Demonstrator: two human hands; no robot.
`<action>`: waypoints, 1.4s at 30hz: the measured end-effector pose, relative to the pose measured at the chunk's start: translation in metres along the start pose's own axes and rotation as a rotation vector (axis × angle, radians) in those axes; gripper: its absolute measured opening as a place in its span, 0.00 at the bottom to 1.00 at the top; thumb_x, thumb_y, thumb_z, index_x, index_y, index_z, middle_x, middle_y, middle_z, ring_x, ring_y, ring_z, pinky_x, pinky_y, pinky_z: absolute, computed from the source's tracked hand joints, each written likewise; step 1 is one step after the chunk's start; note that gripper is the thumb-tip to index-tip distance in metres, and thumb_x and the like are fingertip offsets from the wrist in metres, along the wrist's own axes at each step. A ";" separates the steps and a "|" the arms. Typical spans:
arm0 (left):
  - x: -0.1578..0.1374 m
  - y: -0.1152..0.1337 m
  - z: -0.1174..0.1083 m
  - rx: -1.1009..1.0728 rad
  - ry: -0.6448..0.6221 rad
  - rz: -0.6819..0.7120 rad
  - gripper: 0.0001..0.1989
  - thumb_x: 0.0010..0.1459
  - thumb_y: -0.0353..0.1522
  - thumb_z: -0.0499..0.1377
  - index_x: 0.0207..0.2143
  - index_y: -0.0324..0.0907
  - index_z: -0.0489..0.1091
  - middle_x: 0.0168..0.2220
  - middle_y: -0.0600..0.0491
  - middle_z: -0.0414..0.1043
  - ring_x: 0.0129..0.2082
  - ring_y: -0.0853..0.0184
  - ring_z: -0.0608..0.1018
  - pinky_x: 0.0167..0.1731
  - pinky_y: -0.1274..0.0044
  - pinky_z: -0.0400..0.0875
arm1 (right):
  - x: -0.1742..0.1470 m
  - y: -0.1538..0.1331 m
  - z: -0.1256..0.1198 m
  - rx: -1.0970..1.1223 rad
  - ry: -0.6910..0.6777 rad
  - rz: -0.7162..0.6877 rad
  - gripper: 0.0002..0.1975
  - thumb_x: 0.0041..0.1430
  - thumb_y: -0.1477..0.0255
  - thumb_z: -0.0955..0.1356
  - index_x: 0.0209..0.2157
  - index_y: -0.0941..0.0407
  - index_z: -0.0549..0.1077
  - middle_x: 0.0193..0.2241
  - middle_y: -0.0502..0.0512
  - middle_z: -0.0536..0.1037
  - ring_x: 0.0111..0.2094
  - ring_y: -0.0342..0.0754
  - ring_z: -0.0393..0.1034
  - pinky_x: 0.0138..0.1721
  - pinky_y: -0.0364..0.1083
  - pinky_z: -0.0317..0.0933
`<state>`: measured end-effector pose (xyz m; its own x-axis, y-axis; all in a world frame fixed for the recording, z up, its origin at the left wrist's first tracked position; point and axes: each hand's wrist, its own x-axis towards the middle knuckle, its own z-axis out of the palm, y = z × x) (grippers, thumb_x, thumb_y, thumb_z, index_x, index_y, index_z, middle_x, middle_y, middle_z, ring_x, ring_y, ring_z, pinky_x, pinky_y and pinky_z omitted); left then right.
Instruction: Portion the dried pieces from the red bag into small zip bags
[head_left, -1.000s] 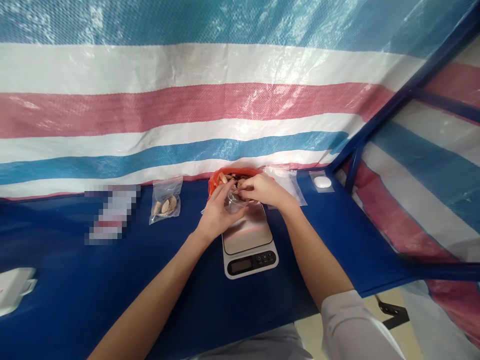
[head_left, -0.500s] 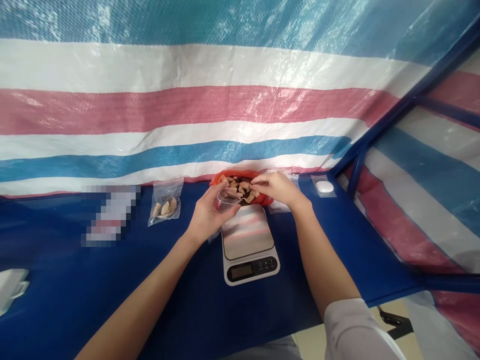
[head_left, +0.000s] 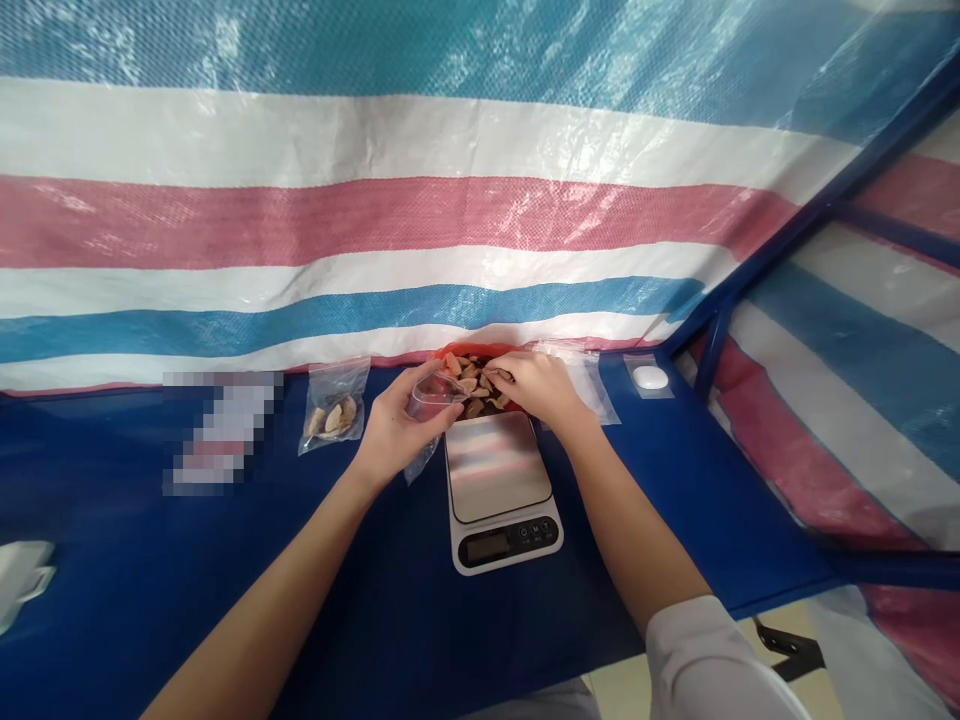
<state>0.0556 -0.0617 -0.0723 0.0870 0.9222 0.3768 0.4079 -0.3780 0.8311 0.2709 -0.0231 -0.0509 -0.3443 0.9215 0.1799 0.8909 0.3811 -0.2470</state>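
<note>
left hand: grip curled round clear, round-rimmed plastic cup beside crinkled red bag | right hand: grip bunched over rough tan chips inside bag, hold unclear | mirror-topped scale on blue bench

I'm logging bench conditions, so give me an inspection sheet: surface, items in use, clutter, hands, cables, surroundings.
Surface: blue table.
Items in use: clear container; red bag holding brown pieces; scale nearer the wearer, its display dark.
Clutter: zip bag with pale pieces; clear bags; white oval item; pixelated item; white object, cut off at the left edge.
Hands: left hand holds the clear container; right hand is at the brown pieces, grip unclear.
Cables: nothing seen.
Surroundings: striped sheeting behind; blue frame at right.
</note>
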 end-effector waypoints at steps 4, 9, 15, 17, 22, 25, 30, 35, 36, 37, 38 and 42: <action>0.001 0.000 -0.006 -0.051 0.005 -0.029 0.32 0.51 0.45 0.68 0.56 0.40 0.71 0.54 0.43 0.75 0.54 0.52 0.77 0.58 0.60 0.70 | 0.010 -0.009 0.003 -0.029 -0.040 -0.041 0.15 0.68 0.67 0.62 0.47 0.50 0.79 0.46 0.53 0.82 0.44 0.51 0.75 0.40 0.46 0.60; 0.003 -0.004 -0.011 -0.081 0.011 -0.041 0.31 0.51 0.45 0.68 0.55 0.39 0.71 0.50 0.44 0.77 0.51 0.54 0.78 0.57 0.61 0.70 | 0.027 -0.030 0.004 -0.081 -0.106 -0.042 0.16 0.69 0.64 0.61 0.46 0.50 0.79 0.41 0.56 0.83 0.43 0.53 0.75 0.38 0.47 0.60; 0.006 -0.007 -0.014 -0.093 0.013 -0.041 0.31 0.52 0.45 0.68 0.55 0.40 0.71 0.49 0.44 0.77 0.50 0.55 0.78 0.57 0.61 0.70 | 0.039 -0.044 0.018 -0.115 -0.080 0.097 0.23 0.72 0.61 0.55 0.43 0.54 0.80 0.40 0.62 0.82 0.43 0.56 0.76 0.40 0.49 0.62; 0.007 -0.007 -0.016 -0.095 0.022 -0.052 0.31 0.52 0.46 0.68 0.54 0.40 0.72 0.49 0.44 0.77 0.50 0.55 0.78 0.56 0.61 0.71 | 0.041 -0.047 0.022 -0.126 -0.073 0.134 0.24 0.72 0.61 0.55 0.42 0.54 0.80 0.40 0.63 0.82 0.43 0.57 0.76 0.40 0.49 0.63; 0.009 -0.007 -0.019 -0.101 0.034 -0.064 0.31 0.51 0.46 0.68 0.53 0.39 0.72 0.47 0.44 0.78 0.46 0.57 0.79 0.53 0.62 0.73 | 0.045 -0.054 0.025 -0.127 -0.084 0.170 0.19 0.71 0.62 0.57 0.45 0.53 0.77 0.42 0.62 0.81 0.43 0.56 0.76 0.41 0.49 0.64; 0.009 -0.007 -0.019 -0.108 0.044 -0.065 0.31 0.51 0.47 0.68 0.52 0.39 0.73 0.46 0.45 0.78 0.45 0.57 0.80 0.52 0.63 0.74 | 0.047 -0.055 0.026 -0.114 -0.090 0.185 0.17 0.70 0.64 0.59 0.47 0.54 0.76 0.42 0.62 0.81 0.44 0.56 0.76 0.41 0.49 0.64; 0.009 -0.004 -0.020 -0.099 0.049 -0.085 0.30 0.51 0.48 0.68 0.52 0.40 0.73 0.45 0.45 0.79 0.45 0.56 0.80 0.52 0.62 0.75 | 0.049 -0.051 0.028 -0.081 -0.076 0.224 0.19 0.71 0.65 0.57 0.47 0.53 0.76 0.43 0.62 0.81 0.44 0.56 0.76 0.42 0.50 0.65; 0.009 -0.003 -0.021 -0.125 0.044 -0.104 0.31 0.50 0.48 0.68 0.52 0.40 0.73 0.48 0.44 0.78 0.47 0.56 0.79 0.53 0.62 0.74 | 0.041 -0.045 0.025 0.031 -0.048 0.254 0.21 0.71 0.57 0.58 0.47 0.51 0.78 0.43 0.59 0.82 0.45 0.55 0.75 0.43 0.49 0.65; 0.010 -0.003 -0.020 -0.131 0.046 -0.105 0.32 0.50 0.48 0.68 0.52 0.39 0.73 0.48 0.44 0.78 0.47 0.56 0.79 0.53 0.62 0.74 | 0.039 -0.043 0.023 0.064 -0.039 0.252 0.21 0.70 0.57 0.58 0.47 0.50 0.78 0.43 0.59 0.82 0.45 0.54 0.75 0.44 0.48 0.64; 0.010 -0.004 -0.020 -0.138 0.046 -0.104 0.32 0.50 0.48 0.68 0.52 0.39 0.73 0.48 0.44 0.78 0.47 0.55 0.79 0.53 0.62 0.74 | 0.036 -0.041 0.022 0.099 -0.027 0.246 0.21 0.70 0.56 0.59 0.47 0.51 0.79 0.43 0.59 0.82 0.46 0.54 0.75 0.44 0.48 0.64; 0.010 -0.004 -0.020 -0.145 0.048 -0.103 0.32 0.50 0.49 0.68 0.52 0.39 0.73 0.48 0.43 0.78 0.47 0.55 0.79 0.53 0.62 0.74 | 0.034 -0.039 0.021 0.134 -0.012 0.237 0.21 0.70 0.56 0.59 0.47 0.51 0.79 0.44 0.59 0.82 0.46 0.53 0.75 0.45 0.47 0.64; 0.009 -0.004 -0.019 -0.137 0.049 -0.099 0.32 0.50 0.49 0.68 0.52 0.39 0.73 0.48 0.43 0.78 0.47 0.55 0.80 0.53 0.62 0.74 | 0.025 -0.030 0.017 0.288 0.049 0.227 0.18 0.68 0.58 0.63 0.44 0.53 0.80 0.41 0.57 0.83 0.42 0.49 0.75 0.43 0.44 0.64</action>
<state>0.0373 -0.0536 -0.0642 0.0070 0.9518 0.3067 0.2841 -0.2960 0.9120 0.2310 -0.0103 -0.0549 -0.1265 0.9830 0.1332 0.8205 0.1792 -0.5429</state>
